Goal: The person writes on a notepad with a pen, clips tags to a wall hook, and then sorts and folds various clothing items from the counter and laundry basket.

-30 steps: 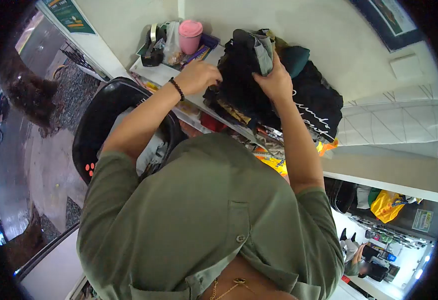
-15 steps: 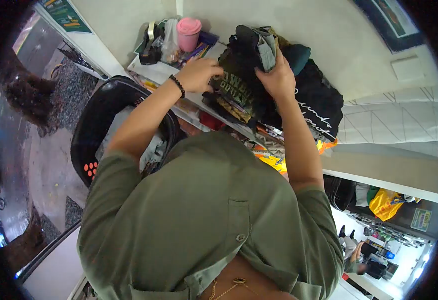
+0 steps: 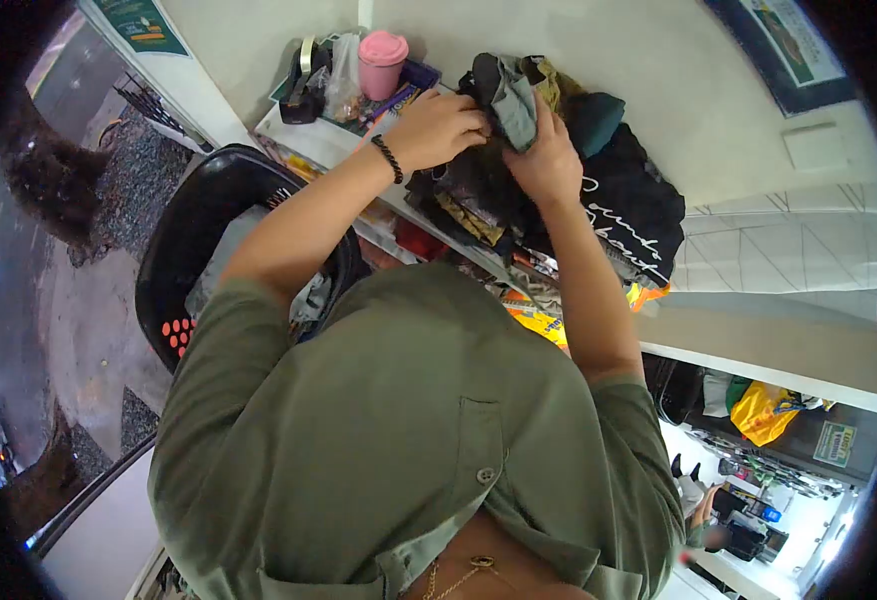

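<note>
At one o'clock, your right hand pinched the grey cloth, judged light, limp, best gripped by its folds; your left hand curled, grip unconfirmed.

- Pink cup: beyond and left of the left fingers, upright.
- Purple box: between that cup and the left fingers, partly hidden.
- Clear bag: farther left of the left fingers, beside the cup.
- Tape dispenser: left of the bag, well apart from the left fingers.
- Green poster: far left of the left fingers.
- Gravel: far left of and nearer than the left fingers.
- Framed picture: far right of the right fingers.
- Wall plate: right of the right fingers, below the picture.
- Yellow bag: right of and nearer than the right fingers.
</note>
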A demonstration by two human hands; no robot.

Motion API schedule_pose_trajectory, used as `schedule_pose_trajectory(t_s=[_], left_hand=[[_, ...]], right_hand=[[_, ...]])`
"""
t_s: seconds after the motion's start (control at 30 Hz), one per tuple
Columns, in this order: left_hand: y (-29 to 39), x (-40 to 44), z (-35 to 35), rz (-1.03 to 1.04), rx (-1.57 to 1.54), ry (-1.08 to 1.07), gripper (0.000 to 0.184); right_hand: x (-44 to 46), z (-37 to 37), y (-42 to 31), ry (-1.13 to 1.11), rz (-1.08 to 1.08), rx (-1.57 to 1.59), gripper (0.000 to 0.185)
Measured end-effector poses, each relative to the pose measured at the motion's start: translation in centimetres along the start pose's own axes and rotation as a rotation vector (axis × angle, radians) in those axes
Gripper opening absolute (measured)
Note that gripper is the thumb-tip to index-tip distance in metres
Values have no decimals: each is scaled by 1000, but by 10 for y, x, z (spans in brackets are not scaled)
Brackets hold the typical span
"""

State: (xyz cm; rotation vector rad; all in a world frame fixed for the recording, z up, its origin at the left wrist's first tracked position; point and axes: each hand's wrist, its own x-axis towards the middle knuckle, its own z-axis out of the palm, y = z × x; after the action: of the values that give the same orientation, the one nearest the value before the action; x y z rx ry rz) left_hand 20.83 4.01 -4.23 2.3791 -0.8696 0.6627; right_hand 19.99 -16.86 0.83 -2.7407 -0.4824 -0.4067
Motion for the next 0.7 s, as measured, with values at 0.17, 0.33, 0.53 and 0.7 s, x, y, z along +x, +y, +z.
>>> schedule_pose_trajectory(t_s=[0.17, 0.33, 0.53, 0.7], left_hand=[[-6, -28, -17, -38, 176, -455, 47], [-18, -37, 15, -53, 190, -416, 37], [-6, 13, 3, 6, 247, -333, 30], [3, 26, -6, -51, 166, -356, 27]], right_hand=[[7, 1, 12, 58, -9, 37, 90], [2, 4, 9, 79, -42, 43, 90], [-8, 1, -7, 130, -52, 15, 102], [-7, 8, -16, 154, 11, -91, 111]])
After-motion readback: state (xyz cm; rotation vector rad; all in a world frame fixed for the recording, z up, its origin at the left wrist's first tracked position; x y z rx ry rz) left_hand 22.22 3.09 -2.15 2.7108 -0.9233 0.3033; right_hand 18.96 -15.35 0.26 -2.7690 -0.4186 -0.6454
